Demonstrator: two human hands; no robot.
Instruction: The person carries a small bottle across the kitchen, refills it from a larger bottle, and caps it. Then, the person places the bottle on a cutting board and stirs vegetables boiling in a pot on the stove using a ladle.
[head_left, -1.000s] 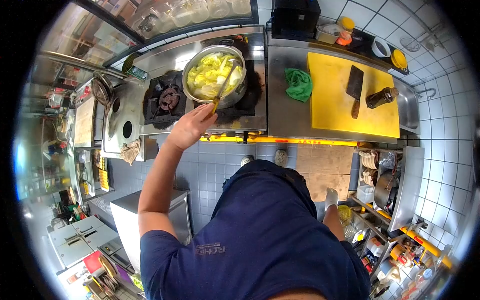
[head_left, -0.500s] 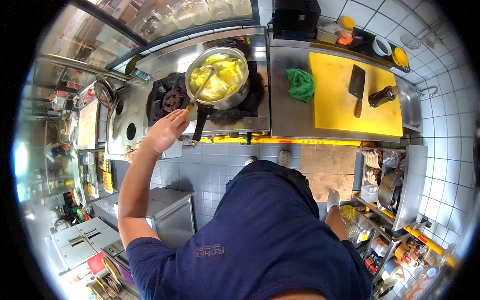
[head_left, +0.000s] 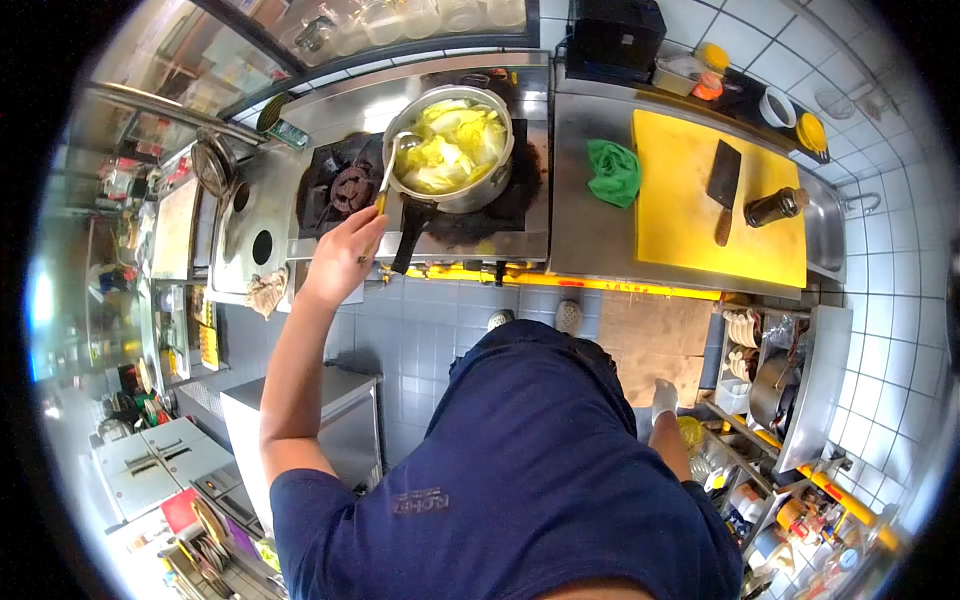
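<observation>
My left hand is closed around the handle of a ladle. The ladle's bowl rests at the left inner side of a large metal pot, tilted among its contents. Pale yellow-green cabbage leaves fill the pot, which stands on the stove. A black handle juts from the pot toward me, just right of my left hand. My right arm hangs at my side, and my right hand shows only as a small pale shape, its fingers indistinct.
An unused burner sits left of the pot. On the right counter lie a green cloth and a yellow cutting board, which carries a cleaver and a dark bottle. A sink adjoins it. A steel cabinet stands behind my left arm.
My left hand has swung the ladle so its bowl shifted from the middle of the cabbage to the pot's left side. The view has shifted slightly. My right arm stays hanging.
</observation>
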